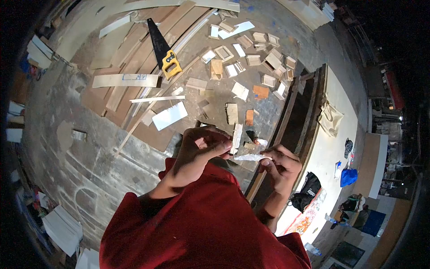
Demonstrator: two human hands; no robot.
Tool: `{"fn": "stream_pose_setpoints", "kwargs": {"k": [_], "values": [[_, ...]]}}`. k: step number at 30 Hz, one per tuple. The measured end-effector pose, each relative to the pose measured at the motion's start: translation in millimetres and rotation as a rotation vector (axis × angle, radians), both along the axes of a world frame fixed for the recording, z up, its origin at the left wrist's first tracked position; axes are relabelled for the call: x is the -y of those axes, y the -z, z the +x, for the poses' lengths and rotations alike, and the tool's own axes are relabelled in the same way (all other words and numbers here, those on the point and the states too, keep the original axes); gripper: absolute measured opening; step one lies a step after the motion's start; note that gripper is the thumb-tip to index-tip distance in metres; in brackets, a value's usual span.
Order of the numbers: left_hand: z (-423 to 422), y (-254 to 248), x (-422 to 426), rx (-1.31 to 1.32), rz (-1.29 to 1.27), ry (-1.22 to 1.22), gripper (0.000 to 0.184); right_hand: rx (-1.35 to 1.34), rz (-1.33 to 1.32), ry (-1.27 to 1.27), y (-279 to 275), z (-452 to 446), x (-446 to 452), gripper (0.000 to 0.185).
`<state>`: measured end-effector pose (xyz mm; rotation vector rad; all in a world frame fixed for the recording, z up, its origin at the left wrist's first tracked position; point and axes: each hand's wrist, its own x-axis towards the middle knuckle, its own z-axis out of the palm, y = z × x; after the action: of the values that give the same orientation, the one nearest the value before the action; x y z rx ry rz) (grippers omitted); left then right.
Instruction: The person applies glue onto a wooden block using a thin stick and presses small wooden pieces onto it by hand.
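Observation:
Near the centre, my left hand (201, 154) has its fingers closed on a small pale wooden block (237, 138), which stands roughly upright at the fingertips. My right hand (282, 166) pinches the right end of a thin whitish strip (251, 157). The strip's left end meets the lower end of the block, and the two form a corner. What the strip is made of is hard to tell. Just beyond my hands lie a rough wooden piece (231, 114) and an orange-brown block (249, 117).
A handsaw with a yellow handle (171, 65) rests on long boards at the upper left. Many small wooden frames (224, 54) are scattered ahead. A pale bench (333, 148) on the right holds a black bag (308, 192) and a blue item (349, 177).

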<state>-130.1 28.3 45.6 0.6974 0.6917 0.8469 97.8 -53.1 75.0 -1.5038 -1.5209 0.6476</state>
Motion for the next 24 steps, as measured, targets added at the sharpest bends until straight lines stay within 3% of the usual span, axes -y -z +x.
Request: {"fn": "stream_pose_setpoints", "kwargs": {"k": [2,5,8,12,24], "values": [[0,7,-2,0.033,0.005,-0.005,0.009,-0.288,-0.056,0.007,-3,-4,-1,0.013],[0,7,-2,0.054,-0.006,-0.008,0.008,-0.42,0.007,0.035,1,-4,-3,0.013],[-1,2,-3,0.049,-0.023,0.017,0.007,-0.386,-0.022,0.101,1,-3,-11,0.013],[-2,5,-5,0.065,-0.02,0.047,0.007,-0.544,0.057,0.163,2,-10,-24,0.015],[-8,-3,-5,0.061,-0.012,0.055,0.008,-0.587,0.021,-0.042,12,-15,-25,0.015]]}}
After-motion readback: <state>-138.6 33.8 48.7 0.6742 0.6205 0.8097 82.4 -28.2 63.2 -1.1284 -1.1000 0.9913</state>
